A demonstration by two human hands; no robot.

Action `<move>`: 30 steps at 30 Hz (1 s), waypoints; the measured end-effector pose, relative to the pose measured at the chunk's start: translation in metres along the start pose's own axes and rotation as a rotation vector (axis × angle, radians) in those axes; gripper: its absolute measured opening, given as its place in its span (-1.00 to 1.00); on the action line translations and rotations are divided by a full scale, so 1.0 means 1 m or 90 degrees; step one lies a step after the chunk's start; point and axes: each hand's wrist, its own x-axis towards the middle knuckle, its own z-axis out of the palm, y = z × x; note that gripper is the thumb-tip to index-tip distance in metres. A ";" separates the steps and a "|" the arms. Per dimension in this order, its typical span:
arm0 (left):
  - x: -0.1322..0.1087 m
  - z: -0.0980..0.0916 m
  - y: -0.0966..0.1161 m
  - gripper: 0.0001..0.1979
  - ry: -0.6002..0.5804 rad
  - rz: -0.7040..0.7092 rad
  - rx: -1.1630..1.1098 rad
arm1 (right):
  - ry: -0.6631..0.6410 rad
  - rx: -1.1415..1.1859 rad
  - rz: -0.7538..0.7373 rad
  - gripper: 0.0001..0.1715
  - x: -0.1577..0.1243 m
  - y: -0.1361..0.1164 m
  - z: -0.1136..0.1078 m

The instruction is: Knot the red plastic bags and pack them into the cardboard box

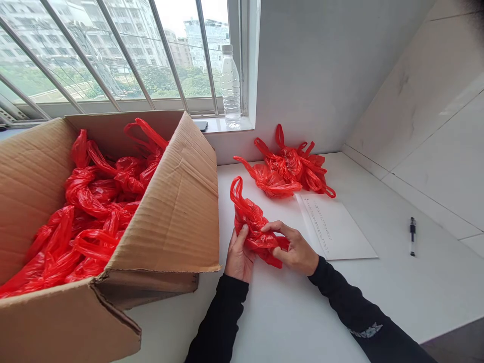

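Between my two hands, over the white table, is a crumpled red plastic bag (251, 214) with one handle loop sticking up. My left hand (240, 254) grips its lower left side, thumb on top. My right hand (297, 247) pinches the bag's right side with thumb and fingers. Whatever the bag may contain is hidden. Just beyond lies a pile of similar red plastic bags (289, 166) against the wall. On the left, an open cardboard box (177, 201) holds many more red bags (102, 196), bunched and knotted.
A sheet of paper (351, 232) with printed or written lines lies right of the bag pile. Farther right is a black-capped pen (412, 237). A clear water bottle (231, 88) and a dark flat object (202, 126) rest on the sill by the barred window.
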 end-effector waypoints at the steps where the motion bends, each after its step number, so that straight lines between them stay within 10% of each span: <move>1: 0.000 -0.001 0.000 -0.49 -0.002 0.000 0.005 | 0.001 0.002 0.003 -0.41 0.000 0.000 0.000; 24: -0.002 -0.001 0.002 -0.51 -0.049 -0.045 0.013 | 0.065 0.058 0.061 -0.60 0.003 -0.001 0.003; 30: 0.002 -0.007 -0.004 -0.50 -0.046 -0.015 0.006 | -0.038 0.063 0.052 -0.34 0.001 -0.004 -0.007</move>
